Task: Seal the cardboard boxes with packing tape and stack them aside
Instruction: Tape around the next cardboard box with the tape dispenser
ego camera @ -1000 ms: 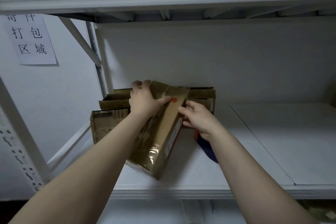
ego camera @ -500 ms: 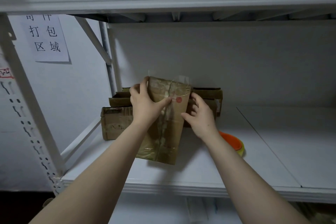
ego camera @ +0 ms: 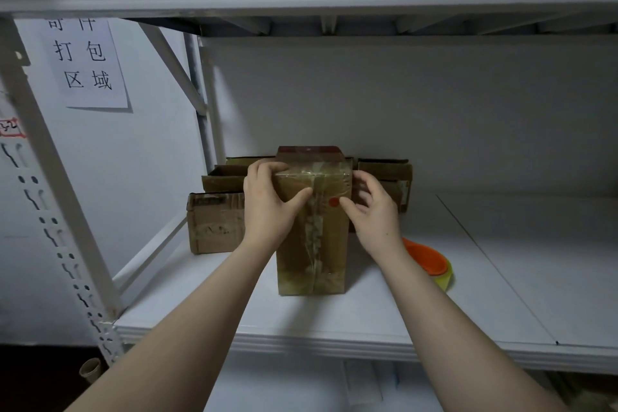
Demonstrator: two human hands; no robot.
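The white metal shelf (ego camera: 368, 321) filled most of what I saw, its board running wide in front of me with another level close overhead. Its punched upright post (ego camera: 57, 194) slanted down at my left. On the wall beyond that post hung a paper sign (ego camera: 87, 60) with black printed characters.

The tall box (ego camera: 314, 244) stood upright on the shelf board, straight ahead of me and a little left of the middle. Glossy clear tape ran down its front face and across its top edge. Behind it, against the back panel, sat several other boxes (ego camera: 384, 174), and one more box (ego camera: 214, 224) stood just to the left, near the shelf's end.

My left hand (ego camera: 267, 207) gripped the tall box at its upper left corner, fingers hooked over the top and thumb pressed on the front beside the tape seam. My right hand (ego camera: 374, 214) held the upper right side, fingers curled around the edge and thumb on the front face.

A tape roll (ego camera: 431, 261), orange inside and yellow around the rim, lay flat on the board to the right of my right wrist, partly hidden by that arm. A small red dot (ego camera: 333, 201) marked the box front, just beside my right thumb tip.
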